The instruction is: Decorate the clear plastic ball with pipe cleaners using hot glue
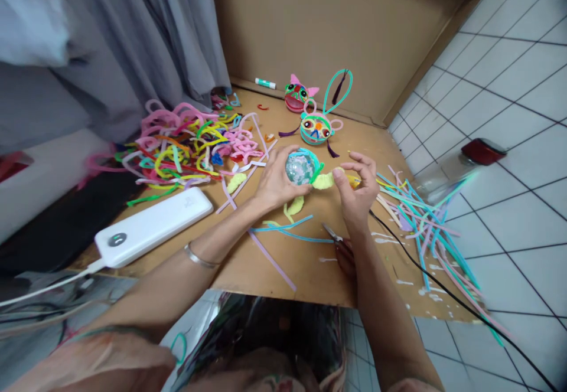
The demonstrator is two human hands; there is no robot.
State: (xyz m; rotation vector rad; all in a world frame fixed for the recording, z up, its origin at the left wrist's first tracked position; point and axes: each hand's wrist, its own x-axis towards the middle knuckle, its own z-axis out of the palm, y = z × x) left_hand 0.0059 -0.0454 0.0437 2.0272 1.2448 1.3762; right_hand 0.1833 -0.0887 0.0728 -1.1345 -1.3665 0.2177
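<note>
Your left hand (pixel 275 180) is clasping a clear ball (pixel 299 169), your right hand (pixel 357 191) is pinching a fuzzy yellow piece (pixel 323 181)

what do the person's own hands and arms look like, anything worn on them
The left hand and right hand are gloveless. A smooth, narrow, silver-coloured metal bangle circles the left forearm; the right forearm shows none. No sleeves cover either forearm.

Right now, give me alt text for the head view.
The left hand holds a shiny round piece; the right hand touches a yellow fuzzy strip beside it. Behind sit two decorated faces, colourful pipe cleaners heaped to the left.
</note>
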